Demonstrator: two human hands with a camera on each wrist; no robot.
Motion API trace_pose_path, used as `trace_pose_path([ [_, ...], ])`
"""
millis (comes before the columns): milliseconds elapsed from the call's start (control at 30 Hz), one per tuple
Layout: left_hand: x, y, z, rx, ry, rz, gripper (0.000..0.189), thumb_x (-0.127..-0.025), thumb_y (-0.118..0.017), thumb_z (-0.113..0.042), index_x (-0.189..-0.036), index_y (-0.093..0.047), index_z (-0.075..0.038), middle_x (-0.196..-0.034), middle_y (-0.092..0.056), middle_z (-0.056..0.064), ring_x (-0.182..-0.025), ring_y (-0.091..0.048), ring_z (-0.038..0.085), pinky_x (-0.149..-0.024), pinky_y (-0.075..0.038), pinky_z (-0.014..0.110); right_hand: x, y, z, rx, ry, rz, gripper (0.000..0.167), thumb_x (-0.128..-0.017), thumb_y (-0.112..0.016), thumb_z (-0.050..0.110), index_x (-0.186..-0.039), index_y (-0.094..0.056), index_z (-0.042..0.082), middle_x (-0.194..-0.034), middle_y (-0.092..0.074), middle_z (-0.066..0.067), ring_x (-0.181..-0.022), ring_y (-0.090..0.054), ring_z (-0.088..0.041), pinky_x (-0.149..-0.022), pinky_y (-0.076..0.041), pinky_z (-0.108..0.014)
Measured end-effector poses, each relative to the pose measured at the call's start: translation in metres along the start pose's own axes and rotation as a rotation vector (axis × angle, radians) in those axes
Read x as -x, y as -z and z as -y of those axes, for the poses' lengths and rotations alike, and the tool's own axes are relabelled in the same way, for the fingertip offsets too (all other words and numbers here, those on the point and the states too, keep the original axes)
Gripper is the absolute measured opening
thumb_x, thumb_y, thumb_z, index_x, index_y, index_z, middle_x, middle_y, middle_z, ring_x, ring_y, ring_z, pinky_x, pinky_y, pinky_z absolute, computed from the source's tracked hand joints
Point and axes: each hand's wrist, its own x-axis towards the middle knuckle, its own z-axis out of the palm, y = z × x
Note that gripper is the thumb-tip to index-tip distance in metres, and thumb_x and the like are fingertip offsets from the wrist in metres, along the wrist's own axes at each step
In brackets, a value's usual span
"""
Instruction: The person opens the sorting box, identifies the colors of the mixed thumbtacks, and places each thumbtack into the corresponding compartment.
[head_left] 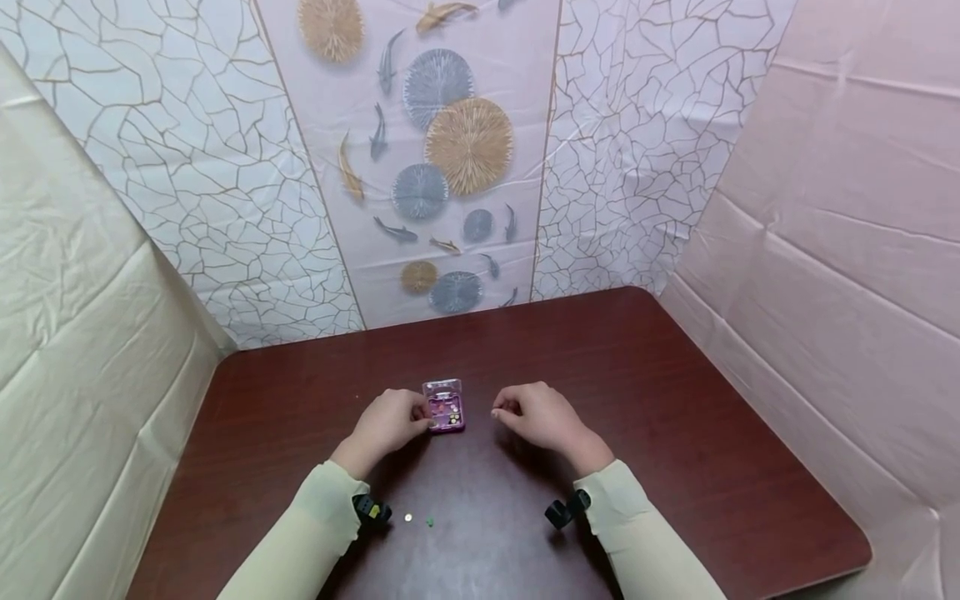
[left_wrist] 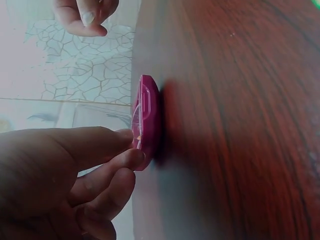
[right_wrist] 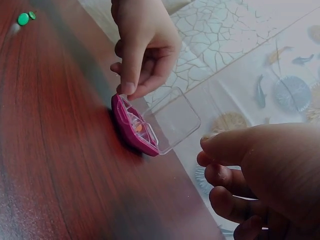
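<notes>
A small magenta case with a raised clear lid sits on the table. Inside are divided sections with small pieces, among them an orange one and some yellow and whitish ones. My left hand is at the case's left side, thumb and fingertip pinching its rim; its other fingers curl below in the left wrist view. To the right of the case, and apart from it, my right hand hovers with loosely bent fingers. Thumb and index tip lie close together there, with nothing visible between them.
Nearer me on the dark red wooden table lie a small pale round piece and a small green piece. Patterned cloth hangs behind the table's far edge, with plain cloth walls on both sides.
</notes>
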Motion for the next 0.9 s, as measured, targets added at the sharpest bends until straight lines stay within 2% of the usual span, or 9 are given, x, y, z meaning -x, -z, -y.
trace_pose_path([
  [100, 0.006, 0.002, 0.0, 0.021, -0.012, 0.005, 0.019, -0.097, -0.086, -0.021, -0.083, -0.075, -0.025, -0.078, -0.07, -0.013, -0.072, -0.064, 0.007, -0.072, -0.058, 0.036, 0.0, 0.002, -0.002, 0.002, 0.002, -0.003, 0.006, -0.103, -0.08, 0.028, -0.103, -0.082, 0.023, -0.076, -0.065, 0.016, -0.064, -0.058, -0.009, -0.066, -0.054, -0.035],
  [200, 0.017, 0.005, -0.001, 0.092, -0.042, 0.038, 0.018, -0.098, -0.086, -0.021, -0.085, -0.075, -0.025, -0.077, -0.069, -0.014, -0.071, -0.065, 0.006, -0.07, -0.057, 0.034, 0.0, 0.002, -0.004, 0.006, 0.006, -0.001, 0.006, -0.103, -0.08, 0.029, -0.103, -0.082, 0.023, -0.076, -0.065, 0.016, -0.064, -0.058, -0.008, -0.066, -0.053, -0.034],
  [333, 0.038, 0.013, -0.005, 0.155, -0.145, 0.147, 0.018, -0.098, -0.086, -0.02, -0.086, -0.075, -0.026, -0.075, -0.07, -0.016, -0.068, -0.065, 0.005, -0.065, -0.056, 0.032, 0.002, 0.003, -0.005, 0.009, 0.007, -0.006, 0.006, -0.103, -0.079, 0.029, -0.102, -0.082, 0.024, -0.076, -0.064, 0.017, -0.064, -0.058, -0.007, -0.066, -0.053, -0.034],
  [467, 0.058, 0.02, -0.01, 0.102, -0.219, 0.259, 0.023, -0.09, -0.093, -0.022, -0.081, -0.073, -0.029, -0.07, -0.065, -0.019, -0.064, -0.061, 0.002, -0.062, -0.052, 0.029, 0.002, 0.004, -0.005, 0.016, 0.014, -0.022, 0.005, -0.103, -0.08, 0.029, -0.099, -0.08, 0.026, -0.074, -0.063, 0.017, -0.063, -0.057, -0.007, -0.065, -0.053, -0.033],
  [567, 0.068, 0.022, -0.014, 0.068, -0.202, 0.324, 0.027, -0.083, -0.098, -0.023, -0.078, -0.072, -0.029, -0.068, -0.064, -0.019, -0.062, -0.06, 0.002, -0.06, -0.052, 0.029, 0.002, 0.006, -0.004, 0.015, 0.021, -0.029, 0.005, -0.103, -0.08, 0.029, -0.099, -0.08, 0.026, -0.075, -0.064, 0.017, -0.064, -0.057, -0.007, -0.066, -0.053, -0.033],
  [700, 0.075, 0.021, -0.016, 0.041, -0.165, 0.381, 0.03, -0.078, -0.101, -0.024, -0.076, -0.071, -0.026, -0.067, -0.064, -0.016, -0.061, -0.06, 0.004, -0.061, -0.051, 0.03, 0.002, 0.006, -0.004, 0.003, 0.015, -0.03, 0.005, -0.103, -0.08, 0.028, -0.099, -0.08, 0.025, -0.076, -0.065, 0.017, -0.065, -0.058, -0.007, -0.067, -0.053, -0.034],
  [900, 0.082, 0.014, -0.019, 0.017, -0.172, 0.381, 0.032, -0.074, -0.101, -0.019, -0.072, -0.069, -0.024, -0.064, -0.062, -0.015, -0.059, -0.057, 0.004, -0.059, -0.048, 0.029, 0.004, 0.003, -0.005, 0.002, 0.005, -0.03, 0.005, -0.102, -0.081, 0.029, -0.098, -0.08, 0.027, -0.074, -0.063, 0.016, -0.064, -0.057, -0.008, -0.066, -0.052, -0.034],
])
